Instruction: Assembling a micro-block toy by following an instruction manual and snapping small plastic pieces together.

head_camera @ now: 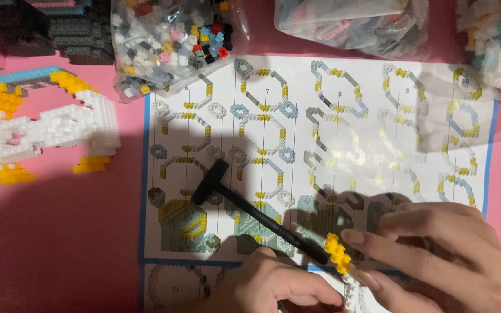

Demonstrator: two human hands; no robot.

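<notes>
I see both hands cut off by the lower edge. My left hand (273, 284) is curled near the brick strip (343, 266), but I cannot tell if its fingers really grip it. My right hand (442, 255) pinches the yellow top end between fingertips. The strip is yellow above, white below, its long axis leaning slightly left, and its lower part is hidden. It lies over the instruction sheet (320, 145), just right of the black hammer (250, 208). Left of the sheet, the pink table (59, 232) is open.

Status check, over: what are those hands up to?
Both hands, left and right, pinching yellow-and-white brick strip. Black hammer lies alongside on instruction sheet.
</notes>
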